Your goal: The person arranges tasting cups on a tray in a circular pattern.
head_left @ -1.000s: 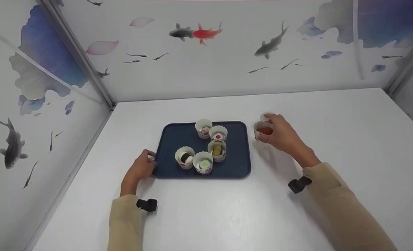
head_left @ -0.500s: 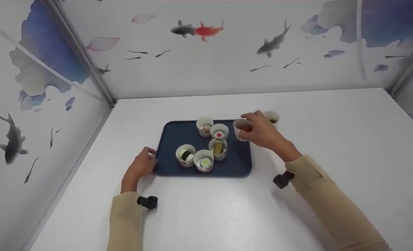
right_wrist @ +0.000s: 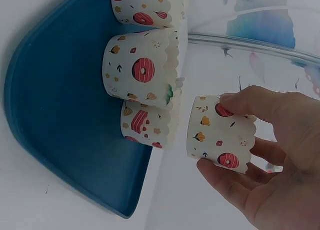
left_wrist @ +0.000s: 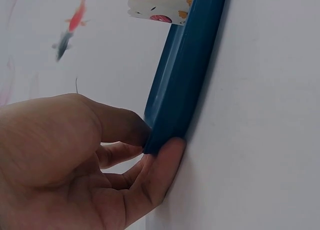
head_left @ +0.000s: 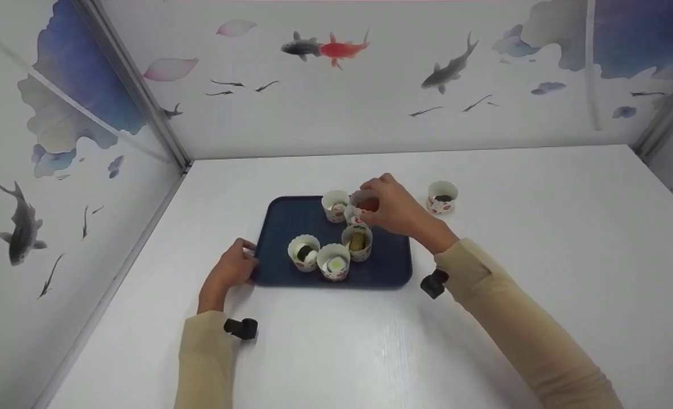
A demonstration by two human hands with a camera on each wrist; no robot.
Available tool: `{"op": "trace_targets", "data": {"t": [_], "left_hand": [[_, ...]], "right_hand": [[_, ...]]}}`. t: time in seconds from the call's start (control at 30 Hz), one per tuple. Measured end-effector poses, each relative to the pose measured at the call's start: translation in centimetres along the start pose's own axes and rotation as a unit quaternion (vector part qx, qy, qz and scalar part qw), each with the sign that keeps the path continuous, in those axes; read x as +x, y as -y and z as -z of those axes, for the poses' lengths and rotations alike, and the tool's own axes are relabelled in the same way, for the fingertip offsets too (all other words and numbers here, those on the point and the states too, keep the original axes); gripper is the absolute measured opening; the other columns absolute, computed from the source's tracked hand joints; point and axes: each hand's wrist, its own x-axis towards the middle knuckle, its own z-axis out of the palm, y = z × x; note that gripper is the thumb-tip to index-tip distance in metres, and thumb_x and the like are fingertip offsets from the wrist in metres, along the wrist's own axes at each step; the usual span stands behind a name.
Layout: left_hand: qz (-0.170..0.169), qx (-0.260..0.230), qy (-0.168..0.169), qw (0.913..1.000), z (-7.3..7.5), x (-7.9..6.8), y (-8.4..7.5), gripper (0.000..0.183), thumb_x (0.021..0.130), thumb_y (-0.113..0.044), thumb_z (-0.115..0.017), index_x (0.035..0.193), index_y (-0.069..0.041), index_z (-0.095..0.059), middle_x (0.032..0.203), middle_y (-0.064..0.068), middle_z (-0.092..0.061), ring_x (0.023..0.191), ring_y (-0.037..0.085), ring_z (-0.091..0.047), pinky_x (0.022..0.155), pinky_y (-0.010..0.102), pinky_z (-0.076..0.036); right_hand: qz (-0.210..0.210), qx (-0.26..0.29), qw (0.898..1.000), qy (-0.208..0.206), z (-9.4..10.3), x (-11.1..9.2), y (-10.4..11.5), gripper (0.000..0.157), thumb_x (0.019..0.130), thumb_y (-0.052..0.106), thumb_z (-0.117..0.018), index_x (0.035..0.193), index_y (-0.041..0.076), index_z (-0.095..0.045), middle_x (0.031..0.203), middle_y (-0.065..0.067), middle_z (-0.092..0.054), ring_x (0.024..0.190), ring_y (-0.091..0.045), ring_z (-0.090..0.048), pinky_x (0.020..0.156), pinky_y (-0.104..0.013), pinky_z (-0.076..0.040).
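My right hand (head_left: 398,207) grips a white patterned paper baking cup (right_wrist: 217,127) with red food inside, thumb and fingertips round its sides. This cup hangs over the dark blue tray (head_left: 279,221), partly hiding the cup with the red-dotted white piece. In the left wrist view, my left hand (left_wrist: 95,155) pinches the tray's edge, thumb on the rim and a finger at its underside. Also on the tray stand a cup with a green pickle-like piece (head_left: 357,243), a cup with a green-centred white roll (head_left: 334,263), a black-and-white one (head_left: 303,253) and a back one (head_left: 335,207).
One more cup (head_left: 442,199) with dark contents stands on the white table (head_left: 325,346), right of the tray. White walls printed with fish and petals rise behind and on the left.
My right hand has carried the cup with red food leftward from the table beside the tray to above the tray's back part. My left hand keeps its place at the tray's left edge.
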Motion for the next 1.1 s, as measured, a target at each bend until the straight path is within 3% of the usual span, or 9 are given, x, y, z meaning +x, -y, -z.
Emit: {"op": "trace_targets", "data": {"t": [0.3,0.53,0.8,0.97,1.1], "left_hand": [[-0.006,0.001,-0.004,1.0000,0.0,0.0,0.0,0.039,0.101,-0.010,-0.045,0.138,0.002,-0.042,0.120,0.023,-0.060,0.099,0.026,-0.061,0.084,0.037,-0.048],[-0.007,0.003,-0.004,1.0000,-0.1,0.0,-0.1,0.038,0.102,-0.010,-0.046,0.137,0.003,-0.043,0.117,0.022,-0.061,0.095,0.025,-0.061,0.079,0.034,-0.048],[-0.004,-0.010,0.003,0.9999,-0.1,0.1,0.1,0.038,0.102,-0.007,-0.045,0.138,0.003,-0.041,0.121,0.025,-0.060,0.097,0.026,-0.065,0.078,0.033,-0.052],[-0.003,-0.008,-0.001,1.0000,-0.1,0.2,0.2,0.038,0.102,-0.008,-0.045,0.139,0.002,-0.041,0.122,0.025,-0.060,0.097,0.026,-0.065,0.079,0.034,-0.051],[-0.005,-0.009,0.002,0.9999,-0.1,0.2,0.2,0.039,0.102,-0.008,-0.046,0.139,0.003,-0.041,0.124,0.026,-0.060,0.098,0.027,-0.065,0.078,0.034,-0.052]], "right_hand": [[0.014,0.000,0.999,0.029,-0.9,1.9,1.8,0.056,0.090,0.018,-0.073,0.140,0.001,-0.053,0.136,-0.020,-0.054,0.120,-0.033,-0.054,0.101,-0.045,-0.050],[-0.007,0.034,0.999,0.032,-2.4,2.6,2.5,0.057,0.091,0.019,-0.073,0.141,0.003,-0.051,0.134,-0.018,-0.053,0.119,-0.031,-0.055,0.101,-0.042,-0.052],[-0.012,0.078,0.997,0.009,-4.0,3.3,3.8,0.054,0.092,0.018,-0.072,0.138,0.002,-0.052,0.130,-0.017,-0.053,0.115,-0.030,-0.055,0.099,-0.042,-0.051],[-0.050,0.069,0.996,-0.005,-5.3,3.7,4.4,0.054,0.092,0.025,-0.073,0.139,0.009,-0.052,0.130,-0.012,-0.054,0.117,-0.029,-0.058,0.102,-0.049,-0.046],[-0.053,0.066,0.996,-0.025,-6.1,4.0,4.5,0.054,0.092,0.027,-0.073,0.139,0.011,-0.053,0.132,-0.011,-0.055,0.120,-0.027,-0.058,0.104,-0.045,-0.048]]}}
